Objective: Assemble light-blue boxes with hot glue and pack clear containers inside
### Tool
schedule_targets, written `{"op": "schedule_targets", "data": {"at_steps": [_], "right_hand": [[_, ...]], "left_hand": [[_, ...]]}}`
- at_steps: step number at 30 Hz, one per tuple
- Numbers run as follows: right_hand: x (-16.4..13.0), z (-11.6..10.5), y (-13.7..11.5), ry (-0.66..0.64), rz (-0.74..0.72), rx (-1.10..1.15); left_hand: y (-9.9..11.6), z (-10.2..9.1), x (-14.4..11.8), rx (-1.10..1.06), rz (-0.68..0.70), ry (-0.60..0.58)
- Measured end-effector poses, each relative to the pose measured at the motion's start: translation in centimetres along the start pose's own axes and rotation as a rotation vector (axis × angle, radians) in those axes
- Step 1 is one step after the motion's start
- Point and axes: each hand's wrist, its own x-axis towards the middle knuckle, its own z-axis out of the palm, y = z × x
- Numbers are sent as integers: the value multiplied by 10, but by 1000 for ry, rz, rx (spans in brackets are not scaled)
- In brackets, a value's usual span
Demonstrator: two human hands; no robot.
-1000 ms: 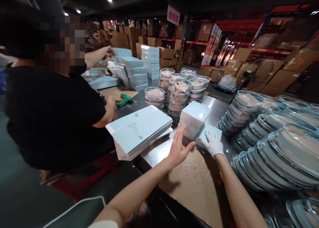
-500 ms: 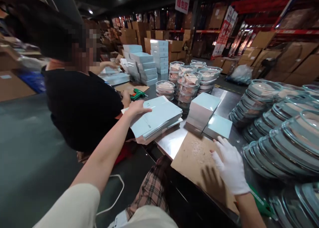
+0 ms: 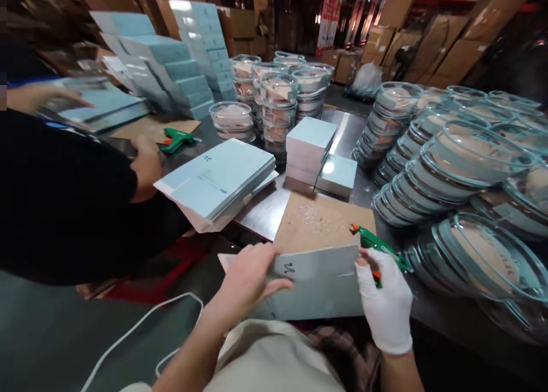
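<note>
While both hands grip it, flat carton blank sits lower centre, unfolded | L hand pinches left edge | R hand, gloved, clasps right edge + green glue gun | folding not begun; finished boxes centre on tabletop.

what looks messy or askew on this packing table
The rows of glass lids on the right have toppled into slanting, overlapping lines. The stack of flat blue boxes hangs over the table's near edge. Pale specks or scuffs mark the cardboard sheet. Both hands, left and right, grip a folded carton.
</note>
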Motion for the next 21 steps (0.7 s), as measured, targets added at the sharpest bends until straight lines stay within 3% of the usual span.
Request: {"op": "schedule_targets", "data": {"at_steps": [3, 5, 6, 9, 13, 15, 16, 19, 20, 21], "right_hand": [[-31, -13, 29, -559, 310, 336], [-50, -11, 42, -933, 462, 614], [-60, -6, 47, -1049, 532, 735], [-88, 8, 52, -1149, 682, 948], [-115, -1, 58, -1270, 541, 885], [-127, -16, 64, -1195, 512, 851], [-133, -22, 67, -1050, 535, 831], [-154, -25, 72, -414, 550, 615], [-159, -20, 71, -311, 510, 499], [-163, -12, 69, -294, 461, 392]], "left_hand": [[-12, 33, -26, -52, 4, -65], [-20, 42, -35, -80, 74, -179], [-22, 45, -37, -98, 129, -234], [-20, 51, -37, -198, 287, -342], [-11, 52, -37, -353, 349, -540], [-14, 45, -38, -386, 270, -629], [-17, 40, -38, -403, 195, -618], [-22, 32, -37, -528, -35, -366], [-19, 35, -36, -596, -58, -261], [-14, 42, -34, -670, -41, -178]]}}
